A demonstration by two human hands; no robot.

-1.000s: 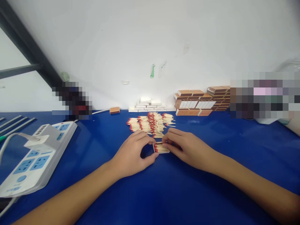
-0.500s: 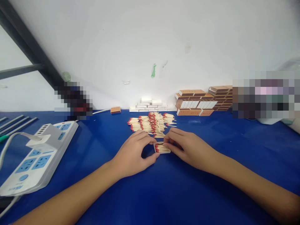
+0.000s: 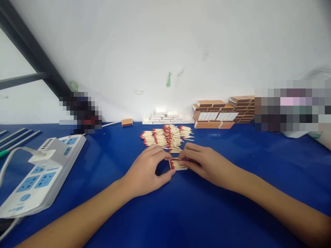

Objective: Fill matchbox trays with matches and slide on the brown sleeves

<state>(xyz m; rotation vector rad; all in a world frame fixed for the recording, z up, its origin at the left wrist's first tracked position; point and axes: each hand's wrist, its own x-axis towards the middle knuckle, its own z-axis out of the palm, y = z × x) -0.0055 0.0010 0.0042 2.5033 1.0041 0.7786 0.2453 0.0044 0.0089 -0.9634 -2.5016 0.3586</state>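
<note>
A small white matchbox tray lies on the blue tabletop, partly filled with red-tipped matches. My left hand grips the tray's left end between thumb and fingers. Over the tray's right part, the fingers of my right hand are pinched together on matches; how many they hold is hidden. Just behind both hands is a loose pile of matches, most heads pointing left.
White trays are stacked against the wall, with orange-brown matchboxes piled to their right. A single matchbox stands farther left. A power strip with a plugged-in cable occupies the table's left side.
My right hand has shifted slightly left over the tray, its fingertips still among the matches. My left hand keeps its hold on the tray's end.
</note>
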